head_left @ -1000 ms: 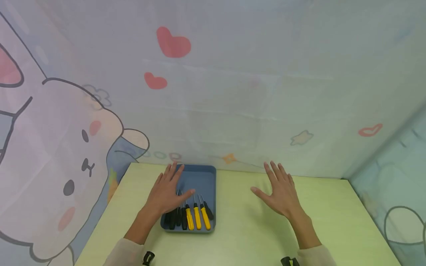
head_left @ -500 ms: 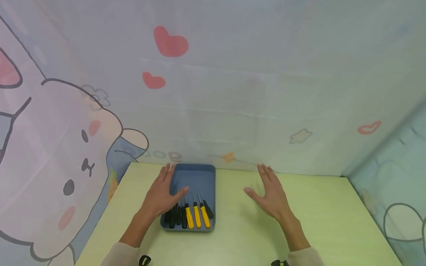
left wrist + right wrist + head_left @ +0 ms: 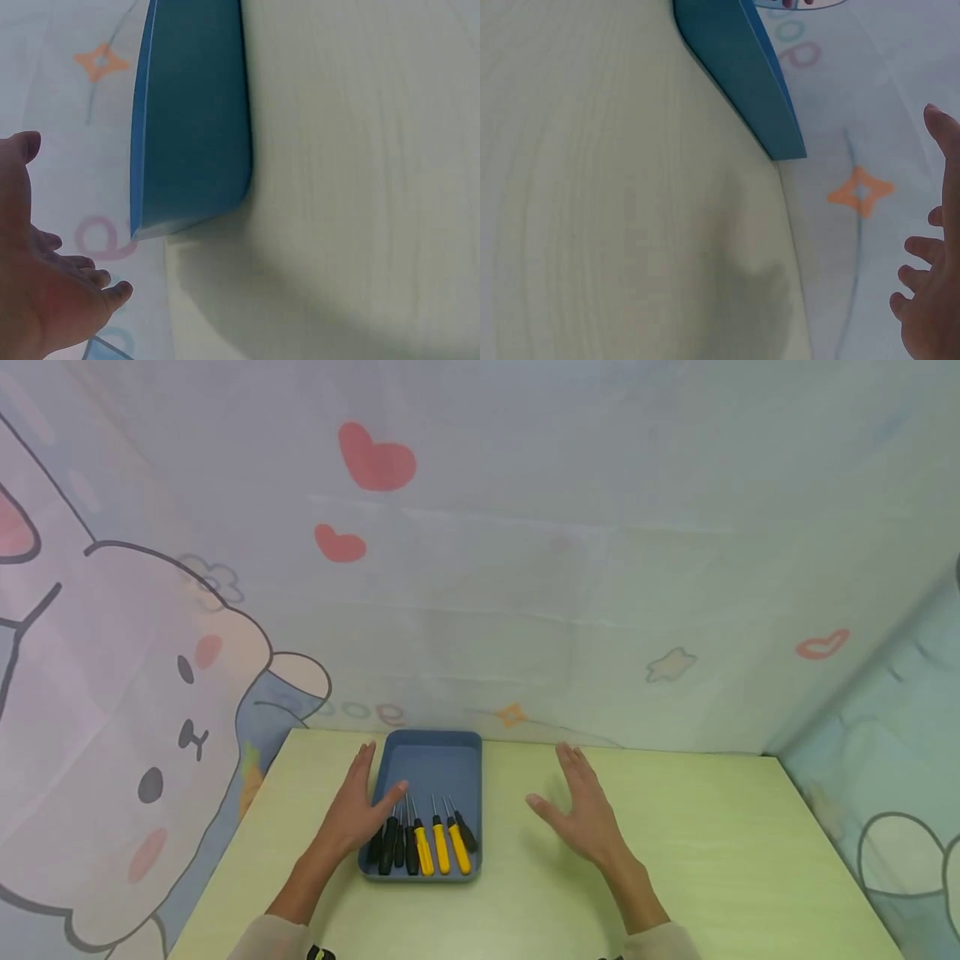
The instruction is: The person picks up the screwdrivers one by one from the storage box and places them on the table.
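A blue-grey rectangular tray [image 3: 431, 758] lies on the table, its long sides running away from me. Several screwdrivers rest in its near half, some with yellow handles [image 3: 440, 850] and some with black handles [image 3: 387, 847], shafts pointing to the back. My left hand [image 3: 356, 810] is held over the tray's left edge, fingers straight and thumb spread across it, gripping nothing. It hides part of the left rim. To the right of the tray, my right hand [image 3: 585, 814] hovers above the table with straight fingers and thumb out, holding nothing. Both wrist views show the tray's outer wall [image 3: 196, 112].
The pale yellow-green table [image 3: 675, 843] ends at the back against a printed cloth wall [image 3: 480, 610] with hearts and a rabbit. Another cloth wall [image 3: 915, 735] borders the right side. A shadow [image 3: 742, 300] falls on the tabletop under the right hand.
My right hand has moved left, closer to the tray. The left hand has shifted slightly left and toward me, uncovering more of the tray. The tray and screwdrivers stay put.
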`<control>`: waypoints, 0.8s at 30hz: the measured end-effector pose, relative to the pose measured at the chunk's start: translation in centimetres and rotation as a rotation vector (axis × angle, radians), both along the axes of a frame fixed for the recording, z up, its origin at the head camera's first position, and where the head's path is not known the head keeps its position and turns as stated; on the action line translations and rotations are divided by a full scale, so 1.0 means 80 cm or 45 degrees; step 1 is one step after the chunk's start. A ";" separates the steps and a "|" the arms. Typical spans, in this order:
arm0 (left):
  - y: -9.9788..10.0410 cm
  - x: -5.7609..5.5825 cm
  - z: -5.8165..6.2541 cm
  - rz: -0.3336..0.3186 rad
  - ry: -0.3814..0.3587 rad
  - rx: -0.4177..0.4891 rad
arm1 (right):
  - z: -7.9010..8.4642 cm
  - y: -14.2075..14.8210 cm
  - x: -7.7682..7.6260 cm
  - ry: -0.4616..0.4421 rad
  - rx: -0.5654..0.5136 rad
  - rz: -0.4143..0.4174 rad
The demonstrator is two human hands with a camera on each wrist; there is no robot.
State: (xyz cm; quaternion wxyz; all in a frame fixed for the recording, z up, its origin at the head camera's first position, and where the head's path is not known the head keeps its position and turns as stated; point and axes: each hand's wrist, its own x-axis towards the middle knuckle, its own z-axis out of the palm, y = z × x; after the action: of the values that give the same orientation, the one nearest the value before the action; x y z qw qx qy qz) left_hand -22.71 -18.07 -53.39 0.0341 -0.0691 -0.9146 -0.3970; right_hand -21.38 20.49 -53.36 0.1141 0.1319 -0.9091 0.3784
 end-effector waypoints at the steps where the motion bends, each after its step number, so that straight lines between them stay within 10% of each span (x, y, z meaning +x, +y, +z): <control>1: 0.000 0.000 -0.002 0.004 -0.009 0.018 | -0.003 -0.002 0.000 -0.008 -0.021 0.006; 12: 0.000 0.006 -0.017 0.045 -0.123 0.125 | -0.023 -0.033 0.002 -0.114 -0.197 0.058; 24: 0.000 0.010 -0.020 0.096 -0.090 -0.073 | -0.035 -0.064 0.005 -0.111 -0.205 0.105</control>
State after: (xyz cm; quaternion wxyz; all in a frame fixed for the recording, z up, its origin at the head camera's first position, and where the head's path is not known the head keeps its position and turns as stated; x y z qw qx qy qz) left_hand -21.88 -18.08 -54.97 0.0149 -0.0214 -0.9281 -0.3713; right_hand -21.02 15.35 -56.14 0.0690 0.1431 -0.8736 0.4599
